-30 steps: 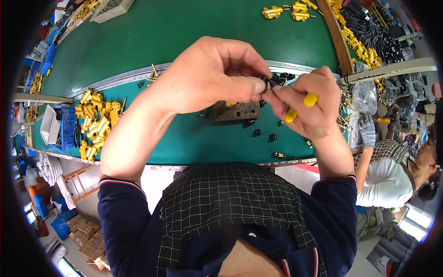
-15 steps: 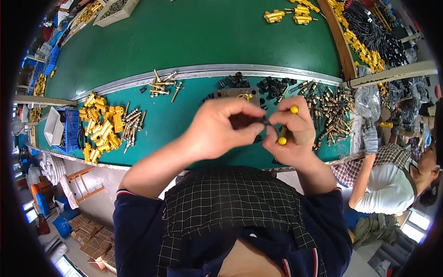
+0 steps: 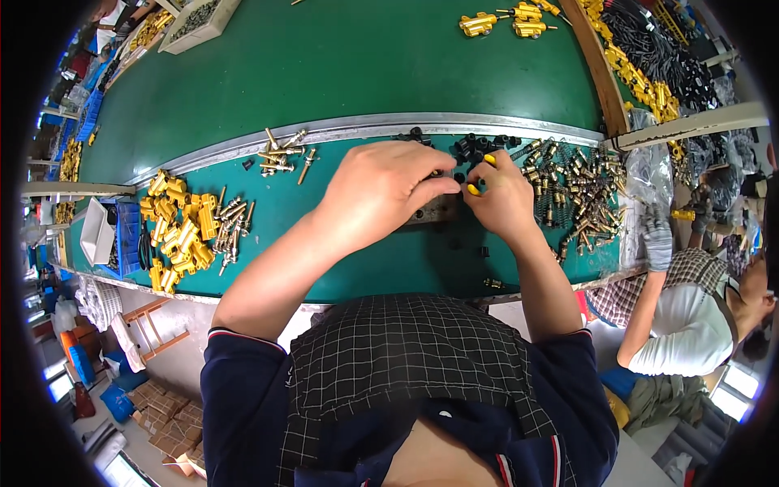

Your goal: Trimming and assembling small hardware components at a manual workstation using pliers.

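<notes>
My left hand [image 3: 381, 188] rests curled over a dark metal block [image 3: 438, 213] on the green bench, its fingertips pinching something small that I cannot make out. My right hand [image 3: 499, 199] is closed beside it, fingertips meeting the left hand's, with yellow tips [image 3: 473, 188] showing between its fingers. Small black round parts [image 3: 475, 146] lie just beyond both hands.
A heap of yellow metal fittings [image 3: 178, 235] and brass pins [image 3: 231, 223] lies at left, more pins [image 3: 284, 154] behind. Brass and steel small parts [image 3: 580, 183] spread at right. A seated person [image 3: 690, 316] works at far right. A metal rail [image 3: 365, 130] edges the green belt [image 3: 365, 57].
Both hands have moved away from me and down onto the bench over the dark block; earlier they were held raised, closer to my chest.
</notes>
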`<state>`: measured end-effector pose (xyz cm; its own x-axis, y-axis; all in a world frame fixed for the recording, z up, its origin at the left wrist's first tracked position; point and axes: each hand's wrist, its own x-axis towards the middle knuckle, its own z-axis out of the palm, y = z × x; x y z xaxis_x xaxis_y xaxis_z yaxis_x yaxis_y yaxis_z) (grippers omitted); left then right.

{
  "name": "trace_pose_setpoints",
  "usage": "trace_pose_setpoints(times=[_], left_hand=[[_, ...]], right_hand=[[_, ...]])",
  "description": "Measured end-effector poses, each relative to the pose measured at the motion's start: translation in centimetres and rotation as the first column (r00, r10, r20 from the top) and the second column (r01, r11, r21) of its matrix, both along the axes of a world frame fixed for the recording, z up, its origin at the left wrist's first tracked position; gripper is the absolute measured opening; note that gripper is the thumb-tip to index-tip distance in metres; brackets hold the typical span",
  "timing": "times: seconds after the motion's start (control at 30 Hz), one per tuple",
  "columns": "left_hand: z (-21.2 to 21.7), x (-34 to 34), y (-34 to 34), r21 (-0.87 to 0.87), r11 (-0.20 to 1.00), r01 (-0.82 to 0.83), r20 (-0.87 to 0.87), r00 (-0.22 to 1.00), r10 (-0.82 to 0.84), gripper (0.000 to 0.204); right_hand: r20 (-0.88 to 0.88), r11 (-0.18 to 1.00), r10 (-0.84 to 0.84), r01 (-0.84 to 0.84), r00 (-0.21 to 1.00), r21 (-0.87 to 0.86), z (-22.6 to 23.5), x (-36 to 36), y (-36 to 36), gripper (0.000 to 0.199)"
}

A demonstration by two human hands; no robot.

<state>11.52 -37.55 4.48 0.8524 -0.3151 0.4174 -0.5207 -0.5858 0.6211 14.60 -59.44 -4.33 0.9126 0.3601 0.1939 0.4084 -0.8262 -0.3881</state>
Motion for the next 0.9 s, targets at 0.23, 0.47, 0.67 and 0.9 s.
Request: trace_pose_setpoints(times=[0.23, 0.47, 0.67, 0.9], left_hand=[[-4.2, -0.6, -1.1, -0.225, 0.957, -0.182, -0.218, 0.967, 0.132, 0.022], [-5.6, -0.2, -1.1, -0.166, 0.976, -0.140, 0.089, 0.984, 0.156, 0.021], [-7.0, -0.5, -0.4, -0.176, 0.982, -0.064, -0.113, 0.993, 0.045, 0.028], [-7.1, -0.6, -0.2, -0.328, 0.944, -0.043, -0.230, 0.972, -0.035, 0.039]], right_hand=[[-0.007, 0.780, 0.045, -0.031, 0.999, 0.625, 4.5, -0.6, 0.7, 0.079], [0.081, 0.201, 0.235, -0.130, 0.969, 0.971, 6.2, -0.6, 3.0, 0.096], [0.167, -0.159, 0.368, -0.115, 0.915, 0.981, 8.7, 0.4, 4.6, 0.091], [0.198, -0.142, 0.504, -0.146, 0.841, 0.979, 8.1, 1.6, 4.9, 0.092]])
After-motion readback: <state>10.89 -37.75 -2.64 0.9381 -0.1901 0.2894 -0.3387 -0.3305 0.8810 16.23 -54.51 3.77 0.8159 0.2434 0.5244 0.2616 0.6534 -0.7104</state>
